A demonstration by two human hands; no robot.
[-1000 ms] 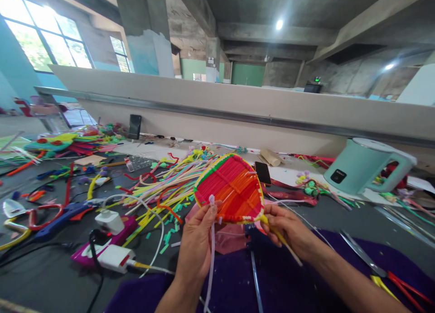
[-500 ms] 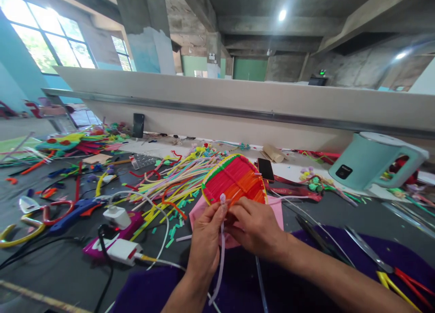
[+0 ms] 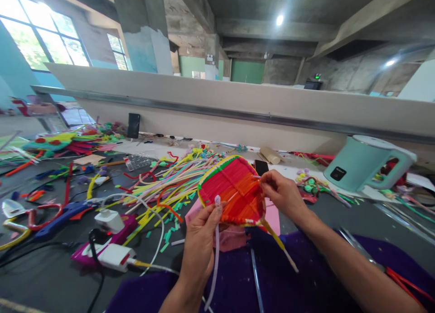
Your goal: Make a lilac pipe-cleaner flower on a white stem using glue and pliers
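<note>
Between thumb and fingers my left hand (image 3: 199, 236) pinches a pale lilac pipe cleaner (image 3: 216, 254). Its top end is curled into a small knob, and the rest hangs down. Just behind is a rounded panel (image 3: 234, 181) of red and orange pipe cleaners with a yellow and green rim. A yellow stem (image 3: 277, 238) sticks out of its lower right corner. At the panel's right edge, my right hand (image 3: 283, 193) is closed in a pinch on a short lilac pipe cleaner end (image 3: 256, 176). Pink sheet material (image 3: 233, 239) lies underneath the panel.
Loose pipe cleaners (image 3: 170, 179) spread behind and left. Pliers with a blue handle (image 3: 63, 220) and a purple power strip (image 3: 86, 254) with plugs and cables lie left. A green kettle (image 3: 360, 163) stands right, beyond scissors (image 3: 360, 245). A phone (image 3: 261, 167) lies behind the panel.
My right hand has moved away from the left, up and right to the panel's edge. The panel's lower part and yellow stem now show. My left hand still pinches the lilac pipe cleaner.
</note>
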